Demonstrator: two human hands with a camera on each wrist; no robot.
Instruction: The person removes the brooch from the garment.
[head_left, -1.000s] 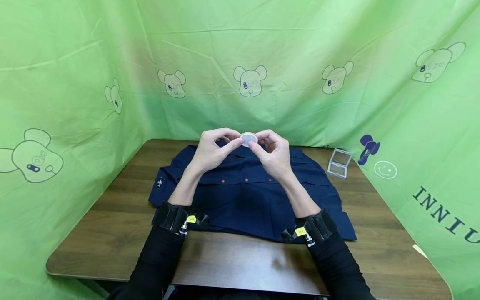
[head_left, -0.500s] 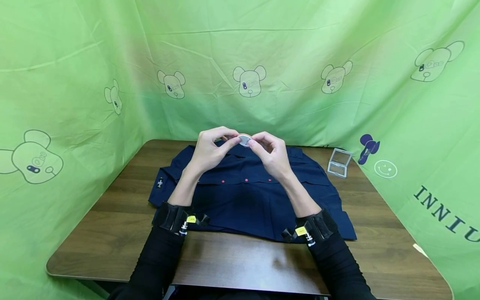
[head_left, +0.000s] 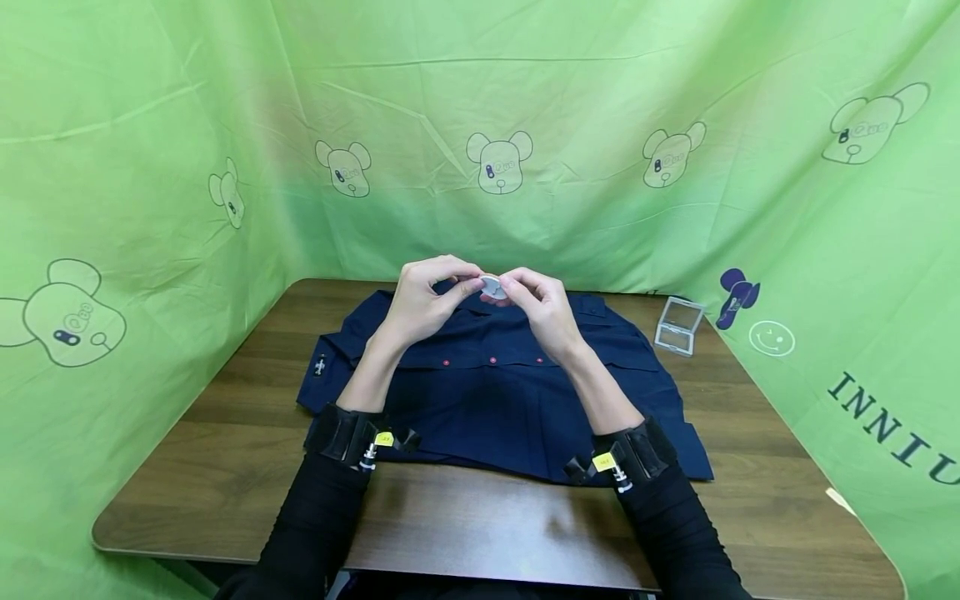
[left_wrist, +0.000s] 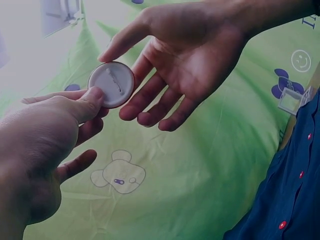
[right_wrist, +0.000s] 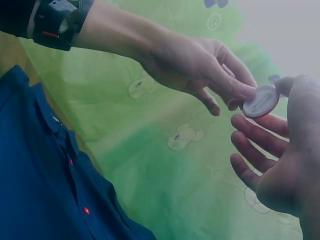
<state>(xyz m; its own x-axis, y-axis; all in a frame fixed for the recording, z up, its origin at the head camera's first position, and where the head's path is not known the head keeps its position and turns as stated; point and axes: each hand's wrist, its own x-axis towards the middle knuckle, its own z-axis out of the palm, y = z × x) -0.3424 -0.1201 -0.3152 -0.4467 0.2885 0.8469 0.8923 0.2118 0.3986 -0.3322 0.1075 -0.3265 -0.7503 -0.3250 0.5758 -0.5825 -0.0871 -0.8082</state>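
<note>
A round button badge (head_left: 492,287) is held up over the far part of a navy shirt (head_left: 480,408). Its pale back, with a thin metal pin (left_wrist: 115,81) lying across it, shows in both wrist views; the printed front is turned away. My left hand (head_left: 423,296) pinches one edge, thumb on the back and fingers behind. From the other side my right hand (head_left: 549,312) has its thumb and index finger at the rim. The right hand's other fingers (left_wrist: 172,107) spread away from the badge. Red buttons (head_left: 492,360) run across the shirt.
On the wooden table (head_left: 225,467), right of the shirt, lies an unfolded clear plastic case (head_left: 678,327). A green printed curtain (head_left: 420,217) closes off the back and sides. A small dark and white emblem (head_left: 320,365) marks the shirt's left end.
The badge has shifted slightly and tilted between the fingers. My right thumb and fingers have changed their hold at its rim, while the left hand stays nearly in place. Shirt and case are unmoved.
</note>
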